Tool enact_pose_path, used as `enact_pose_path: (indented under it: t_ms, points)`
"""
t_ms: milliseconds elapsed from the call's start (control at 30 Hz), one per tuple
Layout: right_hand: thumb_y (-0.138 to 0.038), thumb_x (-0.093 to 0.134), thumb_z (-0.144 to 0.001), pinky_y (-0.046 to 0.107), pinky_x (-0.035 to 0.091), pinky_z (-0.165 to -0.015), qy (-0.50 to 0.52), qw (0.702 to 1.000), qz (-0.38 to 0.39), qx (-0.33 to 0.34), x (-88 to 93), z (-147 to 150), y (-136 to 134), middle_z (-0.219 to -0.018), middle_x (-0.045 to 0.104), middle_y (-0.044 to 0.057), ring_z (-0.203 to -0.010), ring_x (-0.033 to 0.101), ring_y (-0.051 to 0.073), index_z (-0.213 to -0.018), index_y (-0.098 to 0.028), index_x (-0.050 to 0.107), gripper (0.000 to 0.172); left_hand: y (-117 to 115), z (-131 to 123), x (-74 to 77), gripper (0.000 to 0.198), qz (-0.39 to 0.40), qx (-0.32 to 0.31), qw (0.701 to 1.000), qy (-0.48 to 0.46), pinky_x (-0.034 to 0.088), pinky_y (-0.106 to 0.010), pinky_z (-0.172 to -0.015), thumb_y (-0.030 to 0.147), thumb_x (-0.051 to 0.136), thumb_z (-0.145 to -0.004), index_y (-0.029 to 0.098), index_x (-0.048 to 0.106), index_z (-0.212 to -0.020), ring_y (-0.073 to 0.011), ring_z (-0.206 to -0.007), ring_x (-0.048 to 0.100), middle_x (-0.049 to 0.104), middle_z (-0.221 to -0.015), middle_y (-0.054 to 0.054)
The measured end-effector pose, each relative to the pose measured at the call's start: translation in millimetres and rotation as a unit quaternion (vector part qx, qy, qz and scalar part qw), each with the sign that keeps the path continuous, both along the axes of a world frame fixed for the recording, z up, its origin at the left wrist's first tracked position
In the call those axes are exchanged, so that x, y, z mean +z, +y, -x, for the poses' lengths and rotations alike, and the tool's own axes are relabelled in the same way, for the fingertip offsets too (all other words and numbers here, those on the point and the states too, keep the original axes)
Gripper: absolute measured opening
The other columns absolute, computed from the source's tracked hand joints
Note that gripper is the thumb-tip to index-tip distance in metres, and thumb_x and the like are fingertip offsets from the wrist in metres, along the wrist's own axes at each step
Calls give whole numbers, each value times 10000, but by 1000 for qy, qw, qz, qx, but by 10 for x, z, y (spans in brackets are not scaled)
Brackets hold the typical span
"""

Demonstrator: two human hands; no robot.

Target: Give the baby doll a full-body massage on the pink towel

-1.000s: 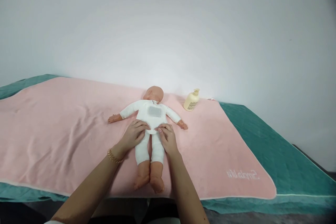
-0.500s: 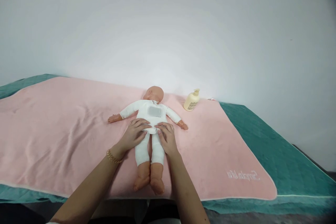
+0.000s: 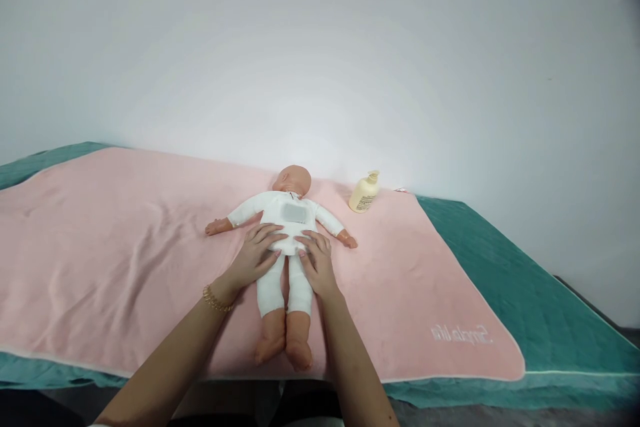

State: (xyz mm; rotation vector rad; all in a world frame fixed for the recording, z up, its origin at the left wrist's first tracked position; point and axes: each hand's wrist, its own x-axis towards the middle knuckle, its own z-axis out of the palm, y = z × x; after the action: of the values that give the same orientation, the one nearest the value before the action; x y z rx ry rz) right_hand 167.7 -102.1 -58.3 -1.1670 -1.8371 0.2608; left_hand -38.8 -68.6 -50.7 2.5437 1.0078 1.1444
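A baby doll lies face down on a pink blanket, its head toward the wall and its feet toward me. White cloth covers its trunk, arms and upper legs, and a grey rectangular panel sits on its upper back. My left hand rests on the left side of the doll's lower back, fingers spread. On the right side lies my right hand, its fingers also apart. Both palms are hidden from view. A gold bracelet circles my left wrist.
A cream pump bottle stands on the blanket to the right of the doll's head. Beneath the blanket is a green quilted bed cover. A pale wall rises behind the bed. Wrinkles run through the blanket at left.
Both hands stay on the doll's lower back, with the fingertips shifted very slightly up and apart. The doll and the bottle have not moved.
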Motion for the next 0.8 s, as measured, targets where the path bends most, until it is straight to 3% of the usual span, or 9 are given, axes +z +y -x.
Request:
enact_pose_path:
  t_ms: [167, 467, 700, 800]
  points:
    - [-369, 401, -996, 419, 291, -1075, -12, 1000, 8, 6, -9, -5, 22, -1311, 553, 46, -1259, 430, 213, -1212, -275, 602, 309, 23, 3, -34, 374, 19, 4, 1000, 13, 301, -461, -1099, 306, 454, -938, 213, 540, -1290, -250, -1295, 412, 553, -1356, -85]
    - [-369, 374, -1003, 411, 318, -1060, -7, 1000, 26, 2, -28, -9, 48, -1262, 593, 40, -1224, 463, 209, -1170, -278, 634, 322, 37, 3, -23, 333, 38, 5, 999, 14, 330, -454, -1066, 303, 447, -943, 215, 576, -1238, -243, -1244, 462, 587, -1313, -76]
    - [-420, 358, -1003, 432, 262, -1111, -22, 999, 27, 10, -24, -22, 59, -1422, 490, 30, -1333, 379, 218, -1302, -291, 548, 377, 40, -17, -66, 343, 24, 8, 1000, -1, 313, -454, -1090, 306, 438, -954, 206, 561, -1258, -237, -1279, 437, 565, -1338, -86]
    - [-428, 338, -1006, 438, 253, -1117, -30, 999, 34, 8, -25, -18, 62, -1453, 465, 19, -1354, 358, 219, -1340, -302, 516, 399, 40, -27, -75, 388, 28, 14, 1000, 4, 274, -471, -1124, 327, 428, -960, 213, 527, -1318, -250, -1356, 362, 508, -1414, -87]
